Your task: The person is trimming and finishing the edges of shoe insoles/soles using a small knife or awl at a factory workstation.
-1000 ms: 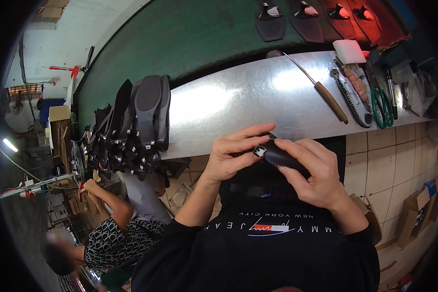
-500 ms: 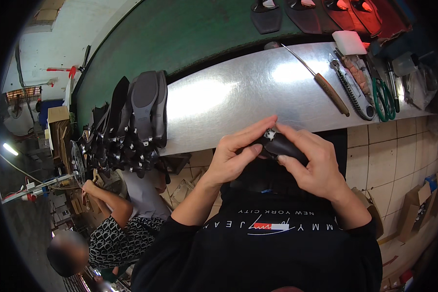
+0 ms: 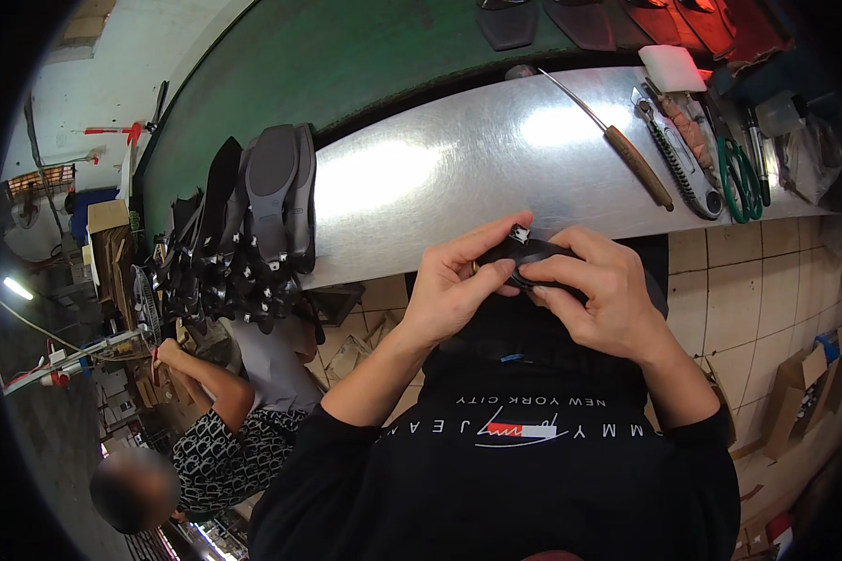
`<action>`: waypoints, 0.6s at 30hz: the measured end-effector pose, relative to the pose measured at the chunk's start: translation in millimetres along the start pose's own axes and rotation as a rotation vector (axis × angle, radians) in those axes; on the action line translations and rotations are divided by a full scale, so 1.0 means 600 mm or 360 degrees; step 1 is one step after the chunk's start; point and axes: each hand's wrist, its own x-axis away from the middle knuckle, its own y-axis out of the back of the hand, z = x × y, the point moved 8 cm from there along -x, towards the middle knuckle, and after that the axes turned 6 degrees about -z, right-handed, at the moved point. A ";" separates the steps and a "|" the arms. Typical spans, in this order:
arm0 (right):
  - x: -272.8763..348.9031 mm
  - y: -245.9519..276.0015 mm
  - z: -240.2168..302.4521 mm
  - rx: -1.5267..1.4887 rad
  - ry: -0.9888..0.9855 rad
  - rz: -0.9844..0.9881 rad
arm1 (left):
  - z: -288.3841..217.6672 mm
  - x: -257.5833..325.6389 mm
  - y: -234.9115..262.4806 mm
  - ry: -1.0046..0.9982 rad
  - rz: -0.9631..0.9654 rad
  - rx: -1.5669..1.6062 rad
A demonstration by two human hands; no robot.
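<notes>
Near the front edge of the metal work surface, I hold a small curved black shoe part (image 3: 536,251) between both hands. A small pale, metallic-looking end sticks up at its top. My left hand (image 3: 454,288) pinches its left side with thumb and fingers. My right hand (image 3: 606,292) is closed round its right side, with fingertips pressed on its middle. The fingers hide much of the part, so its full shape cannot be made out.
On the metal surface (image 3: 458,159) lie an awl (image 3: 638,168), a utility knife (image 3: 678,159), green-handled scissors (image 3: 739,178) and a white block (image 3: 674,68). Black shoe soles (image 3: 273,187) are piled at left. More soles (image 3: 507,26) lie on the green bench. Another person (image 3: 243,458) works at lower left.
The shoe part has turned in my hands. My right fingers, stretched over it before, now bend and press on its middle. My left fingers have shifted along its side.
</notes>
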 end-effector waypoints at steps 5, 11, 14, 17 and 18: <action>-0.004 -0.010 0.003 0.0070 0.0077 0.0163 | -0.002 -0.004 0.005 0.0050 -0.0111 -0.0027; 0.005 -0.014 -0.008 0.0007 -0.0038 0.0056 | -0.005 -0.004 0.001 0.0028 -0.0152 -0.0092; 0.005 -0.013 -0.008 -0.0010 -0.0028 -0.0029 | -0.006 -0.004 0.004 0.0002 -0.0220 0.0018; 0.006 -0.010 0.001 0.0044 0.0099 -0.0157 | -0.010 -0.005 0.006 0.0079 -0.0254 0.0040; 0.007 -0.011 0.001 0.0045 0.0102 -0.0155 | -0.005 -0.007 0.007 0.0226 -0.0230 0.0158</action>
